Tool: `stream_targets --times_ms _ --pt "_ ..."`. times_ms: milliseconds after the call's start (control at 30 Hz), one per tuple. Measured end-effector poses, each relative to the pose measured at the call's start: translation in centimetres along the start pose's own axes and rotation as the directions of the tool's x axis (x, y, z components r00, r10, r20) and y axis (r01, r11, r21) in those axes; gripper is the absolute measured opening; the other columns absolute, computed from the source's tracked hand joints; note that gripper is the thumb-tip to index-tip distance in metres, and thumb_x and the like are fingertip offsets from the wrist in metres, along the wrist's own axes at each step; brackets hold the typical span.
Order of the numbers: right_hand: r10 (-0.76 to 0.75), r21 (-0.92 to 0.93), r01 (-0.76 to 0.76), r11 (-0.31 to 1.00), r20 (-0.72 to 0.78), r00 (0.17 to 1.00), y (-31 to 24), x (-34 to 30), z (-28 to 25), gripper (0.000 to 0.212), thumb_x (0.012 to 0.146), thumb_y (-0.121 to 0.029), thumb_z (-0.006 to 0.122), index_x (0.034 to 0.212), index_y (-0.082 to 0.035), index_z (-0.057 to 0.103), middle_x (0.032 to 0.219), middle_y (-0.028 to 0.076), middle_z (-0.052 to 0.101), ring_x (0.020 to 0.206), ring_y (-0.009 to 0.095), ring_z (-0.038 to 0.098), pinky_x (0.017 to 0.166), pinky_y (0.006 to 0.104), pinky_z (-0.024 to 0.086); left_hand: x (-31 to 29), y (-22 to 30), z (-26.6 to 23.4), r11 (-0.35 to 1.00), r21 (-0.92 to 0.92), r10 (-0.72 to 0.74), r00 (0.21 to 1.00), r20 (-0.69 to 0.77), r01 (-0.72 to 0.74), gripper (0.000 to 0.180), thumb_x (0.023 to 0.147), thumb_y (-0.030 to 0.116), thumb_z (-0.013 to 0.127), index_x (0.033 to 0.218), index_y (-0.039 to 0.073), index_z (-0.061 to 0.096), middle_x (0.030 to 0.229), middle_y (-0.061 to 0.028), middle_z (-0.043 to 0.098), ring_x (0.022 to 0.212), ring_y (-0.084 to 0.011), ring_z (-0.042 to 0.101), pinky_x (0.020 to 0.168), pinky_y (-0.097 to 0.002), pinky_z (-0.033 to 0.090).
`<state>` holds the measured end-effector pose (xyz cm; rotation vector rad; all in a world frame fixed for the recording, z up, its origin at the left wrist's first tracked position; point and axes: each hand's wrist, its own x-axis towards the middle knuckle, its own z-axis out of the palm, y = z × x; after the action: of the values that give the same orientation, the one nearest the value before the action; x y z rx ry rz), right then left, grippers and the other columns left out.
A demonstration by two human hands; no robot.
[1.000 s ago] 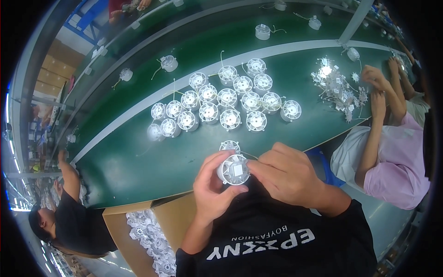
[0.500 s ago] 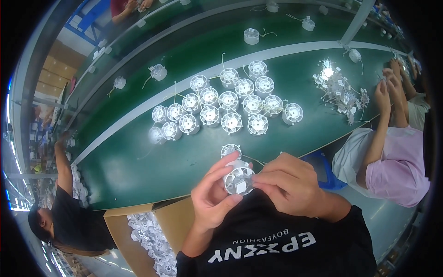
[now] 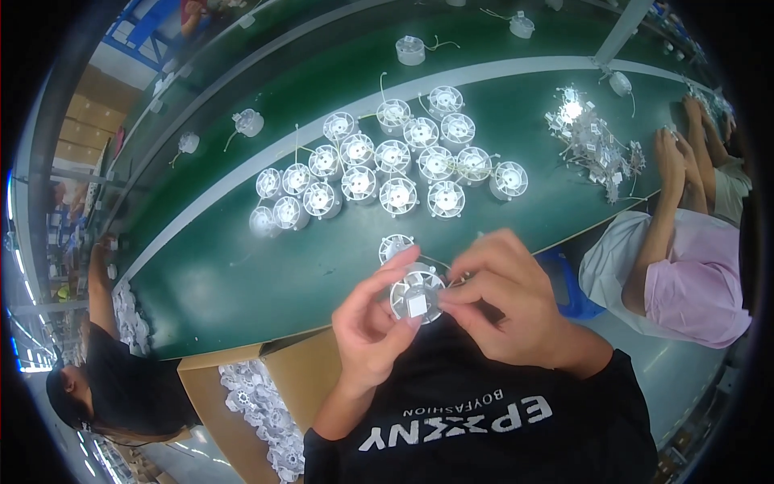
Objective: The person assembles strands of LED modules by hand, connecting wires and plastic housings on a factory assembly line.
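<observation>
Since a moment ago we have turned the little round white finned part point(image 3: 418, 294) a bit, and our right hand point(image 3: 504, 302) has slid closer over it.

We hold the part up in the air, just past the near edge of the green bench point(image 3: 242, 274). It has a small pale square in its middle. Our left hand point(image 3: 371, 327) is closed on it from the left, thumb on top and fingers under. Our right hand pinches its right side with the fingertips.

Just beyond it, one more white round part point(image 3: 395, 246) sits alone on the bench near the near edge. Farther out, in the middle of the bench, a big bunch of the same round parts point(image 3: 387, 165) stands close together in rows. Near the right end lies a shiny pile of small metal bits point(image 3: 592, 141).

A person in a pink top point(image 3: 685, 266) works at that right end. Another person in black point(image 3: 121, 387) is at the left end. A cardboard box of white parts point(image 3: 258, 403) sits below the near edge.
</observation>
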<state>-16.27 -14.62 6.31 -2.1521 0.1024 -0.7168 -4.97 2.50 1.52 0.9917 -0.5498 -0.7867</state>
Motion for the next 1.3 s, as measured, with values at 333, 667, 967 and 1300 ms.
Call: stream_targets --times_ms 333,667,967,1300 --pt "0.444 0.585 -0.597 0.549 0.401 0.801 1.1 0.0 -0.2 0.043 0.087 0.010 0.065 0.129 0.000 0.062 0.115 0.013 0.068 0.096 0.018 0.066 0.087 0.0256 0.054 0.5 1.6 0.6 0.984 0.177 0.003 0.999 0.055 -0.013 0.051 0.083 -0.012 0.064 0.132 -0.003 0.056 0.153 -0.0284 0.045 0.131 -0.0327 0.055 0.106 -0.0384 0.049" --pt "0.389 0.753 -0.513 0.411 0.364 0.846 1.7 -1.4 2.4 0.050 0.093 0.012 0.059 0.142 0.005 0.053 0.125 0.017 0.068 0.107 0.020 0.067 0.095 0.0287 0.054 1.3 0.7 0.6 0.945 0.323 0.043 0.999 0.007 -0.043 0.046 0.091 0.001 0.055 0.137 -0.001 0.052 0.147 -0.0254 0.051 0.127 -0.0303 0.055 0.108 -0.0401 0.044" --pt "0.401 0.815 -0.440 0.379 0.284 0.871 1.5 -1.4 3.2 0.048 0.094 0.011 0.058 0.141 0.007 0.054 0.125 0.019 0.068 0.111 0.022 0.067 0.098 0.0304 0.054 0.4 0.0 0.4 0.947 0.322 0.032 0.996 -0.087 -0.002 0.046 0.094 0.003 0.054 0.139 -0.001 0.052 0.137 -0.0179 0.059 0.117 -0.0244 0.057 0.105 -0.0347 0.042" --pt "0.439 0.845 -0.394 0.361 0.219 0.871 2.1 -1.5 4.2 0.042 0.096 0.005 0.061 0.138 0.008 0.056 0.120 0.018 0.070 0.102 0.017 0.068 0.091 0.0265 0.057 0.8 -0.9 1.2 0.946 0.324 0.049 0.986 -0.157 0.004 0.040 0.096 0.003 0.052 0.136 -0.002 0.055 0.131 -0.0147 0.062 0.112 -0.0212 0.058 0.103 -0.0320 0.043"
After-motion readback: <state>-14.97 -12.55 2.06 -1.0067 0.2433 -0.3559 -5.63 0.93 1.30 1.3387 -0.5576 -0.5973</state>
